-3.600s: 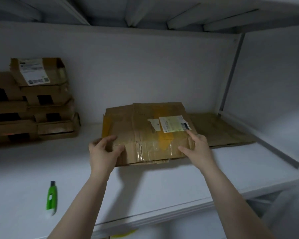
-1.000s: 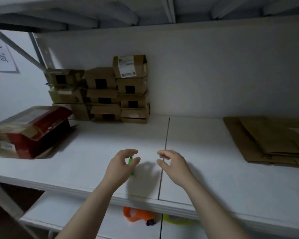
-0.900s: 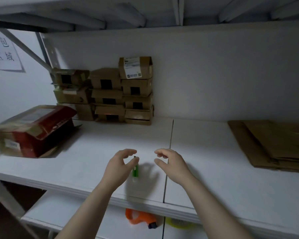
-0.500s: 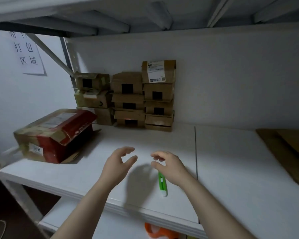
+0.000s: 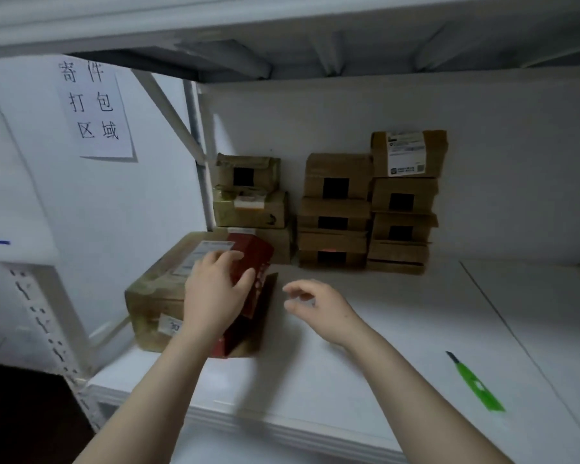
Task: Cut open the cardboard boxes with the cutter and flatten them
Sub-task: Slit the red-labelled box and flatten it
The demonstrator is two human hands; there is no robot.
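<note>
While my left hand (image 5: pixel 215 289) lies flat on top of the red-and-brown cardboard box (image 5: pixel 154 296) at the left end of the white shelf (image 5: pixel 349 380), fingers spread and gripping nothing, my right hand (image 5: pixel 318 306) hovers just beside the box, loosely curled and empty. The green cutter (image 5: pixel 476 385) lies well apart to the right, its dark blade tip apparently out. A one-handed pull could slide the box off the near edge, and a blind reach for the cutter could meet that blade.
</note>
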